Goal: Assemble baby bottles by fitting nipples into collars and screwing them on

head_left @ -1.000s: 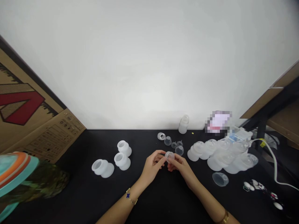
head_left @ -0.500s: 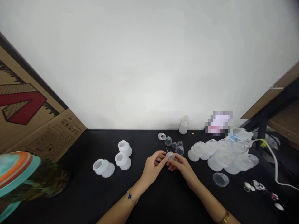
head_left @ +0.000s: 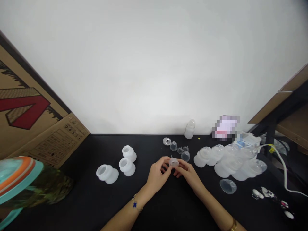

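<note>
Between both hands, above the black table (head_left: 146,210), is a small translucent round bottle part (head_left: 173,162) with a thin stem sticking up. My left hand (head_left: 157,175) pinches its left side with thumb and fingertips. On the opposite edge, my right hand (head_left: 190,175) grips it the same way, fingers curled underneath. Just beyond lie a clear dome cap (head_left: 185,156), another dome cap (head_left: 173,146), two small stemmed pieces (head_left: 179,150) and a ring-shaped collar (head_left: 166,141). The exact kind of the held part is too small to tell.
Three white open-necked bottles (head_left: 107,174) stand at left. Several domed bottles (head_left: 232,162) cluster at right, near a loose clear cap (head_left: 228,186). One capped bottle (head_left: 190,129) stands by the wall. A large lidded jar (head_left: 48,186), a cardboard box (head_left: 60,141) and a white cable (head_left: 284,170) flank the area.
The translucent part has tipped flatter and shifted slightly left and down between the fingers. Both hands keep hold of it; the whole view has shifted slightly.
</note>
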Demonstrator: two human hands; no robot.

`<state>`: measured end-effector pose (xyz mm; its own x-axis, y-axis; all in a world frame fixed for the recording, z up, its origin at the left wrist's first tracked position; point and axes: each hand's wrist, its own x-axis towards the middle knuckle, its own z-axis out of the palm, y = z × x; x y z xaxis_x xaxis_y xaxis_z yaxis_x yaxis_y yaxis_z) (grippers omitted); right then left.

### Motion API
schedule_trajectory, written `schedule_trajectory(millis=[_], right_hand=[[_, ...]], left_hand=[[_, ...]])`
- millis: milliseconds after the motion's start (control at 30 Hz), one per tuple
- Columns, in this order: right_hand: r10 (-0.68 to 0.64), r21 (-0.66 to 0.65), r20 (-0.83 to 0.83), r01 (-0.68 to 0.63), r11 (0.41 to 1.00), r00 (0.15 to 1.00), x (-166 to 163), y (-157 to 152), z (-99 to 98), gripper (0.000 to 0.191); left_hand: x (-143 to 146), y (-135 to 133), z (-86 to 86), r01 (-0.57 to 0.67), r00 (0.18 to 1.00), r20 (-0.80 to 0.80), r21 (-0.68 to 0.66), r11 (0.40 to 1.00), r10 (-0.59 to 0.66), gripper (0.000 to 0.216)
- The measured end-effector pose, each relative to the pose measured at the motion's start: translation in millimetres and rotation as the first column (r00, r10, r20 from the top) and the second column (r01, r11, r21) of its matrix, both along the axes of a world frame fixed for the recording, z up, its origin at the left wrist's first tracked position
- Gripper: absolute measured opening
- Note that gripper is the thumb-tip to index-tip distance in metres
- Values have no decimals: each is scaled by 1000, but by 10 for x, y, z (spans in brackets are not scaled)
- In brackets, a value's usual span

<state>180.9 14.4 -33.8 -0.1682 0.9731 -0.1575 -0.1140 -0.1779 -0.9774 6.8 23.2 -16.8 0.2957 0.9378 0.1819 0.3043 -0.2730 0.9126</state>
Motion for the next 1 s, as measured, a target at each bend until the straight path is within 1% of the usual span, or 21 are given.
schedule_trajectory(millis=[133,267,367,433,533,633,867,1000], right_hand=[[8,32,55,-9,999,998,-4,-2,-11,33],[-22,53,109,16,998,994,-12,-13,0,30],[-31,59,107,25,998,994,-16,-20,7,29],[-35,64,104,28,998,994,-18,-22,3,30],[-40,66,116,33,997,992,-21,-22,-12,29],[-40,68,138,31,997,990,-23,-25,-14,26],[-31,105,222,8,994,975,-38,-55,37,16],[-41,155,269,-1,988,962,-44,-71,44,15]], left_hand=[[1,-3,3,-7,1000,-9,8,1000,7,21],[5,-9,-20,-9,997,-77,18,1000,11,23],[5,-12,-44,-25,989,-144,82,996,36,25],[4,-10,-56,-14,982,-184,121,993,36,22],[2,-7,-62,15,974,-228,133,991,16,18],[3,-14,-54,10,965,-260,131,991,25,16],[10,-35,-41,12,957,-288,151,988,32,13],[7,-39,-45,7,964,-264,148,989,33,16]])
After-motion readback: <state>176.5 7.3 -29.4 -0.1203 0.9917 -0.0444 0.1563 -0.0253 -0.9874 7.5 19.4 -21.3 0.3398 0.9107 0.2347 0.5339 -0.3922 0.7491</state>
